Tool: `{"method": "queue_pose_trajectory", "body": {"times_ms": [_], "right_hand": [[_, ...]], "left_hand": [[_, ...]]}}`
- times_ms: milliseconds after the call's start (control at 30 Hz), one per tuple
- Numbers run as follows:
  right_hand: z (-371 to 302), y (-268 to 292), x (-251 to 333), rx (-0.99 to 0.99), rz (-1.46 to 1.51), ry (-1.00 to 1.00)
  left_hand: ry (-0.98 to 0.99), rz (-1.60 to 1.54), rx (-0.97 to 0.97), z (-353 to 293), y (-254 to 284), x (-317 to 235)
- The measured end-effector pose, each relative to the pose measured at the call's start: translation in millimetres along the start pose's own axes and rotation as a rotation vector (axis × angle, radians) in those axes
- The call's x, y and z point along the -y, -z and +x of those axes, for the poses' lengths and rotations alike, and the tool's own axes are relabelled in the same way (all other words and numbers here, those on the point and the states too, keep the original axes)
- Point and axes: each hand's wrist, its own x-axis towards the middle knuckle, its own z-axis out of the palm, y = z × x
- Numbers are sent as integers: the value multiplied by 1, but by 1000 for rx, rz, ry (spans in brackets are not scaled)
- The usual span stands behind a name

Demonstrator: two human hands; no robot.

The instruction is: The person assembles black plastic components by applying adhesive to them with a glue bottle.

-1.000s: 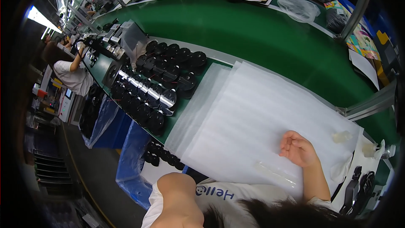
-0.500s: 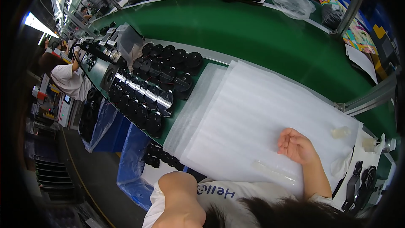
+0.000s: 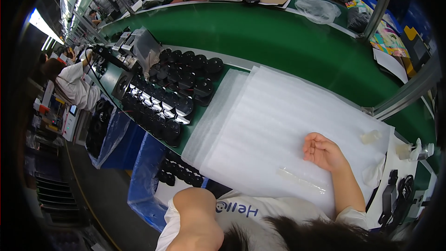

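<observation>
My right hand (image 3: pixel 322 151) rests with its palm turned up on a stack of white foam sheets (image 3: pixel 265 116). Its fingers are loosely curled, and nothing shows in them. Just below that hand, a clear glossy strip (image 3: pixel 302 180) lies on the foam. A small translucent yellowish piece (image 3: pixel 370 136) is farther right on the same sheets. My left arm (image 3: pixel 195 214) is bent at the lower edge, its elbow toward the bench; the left hand is out of the picture.
Rows of black round parts (image 3: pixel 162 97) stand on the green bench left of the foam. Below them hangs a blue bin (image 3: pixel 144 181) with a plastic liner. Right of the foam are a small clear bottle (image 3: pixel 413 151) and a black power adapter (image 3: pixel 390 195). A co-worker (image 3: pixel 76 81) is far left.
The view has shifted slightly. My right hand keeps the same loosely curled pose on the foam, and the left arm stays bent. The co-worker's arm at far left has moved.
</observation>
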Motion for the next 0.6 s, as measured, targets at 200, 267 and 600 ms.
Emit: {"method": "queue_pose_trajectory", "body": {"times_ms": [200,267,600], "right_hand": [[-1,0,1,0,-26,-8],[-1,1,0,7,-25,1],[0,4,-2,10,15,-15]], "left_hand": [[72,-92,-29,8,-6,-7],[90,3,-15,4,-11,-16],[120,-8,64,-8,-9,-17]]}}
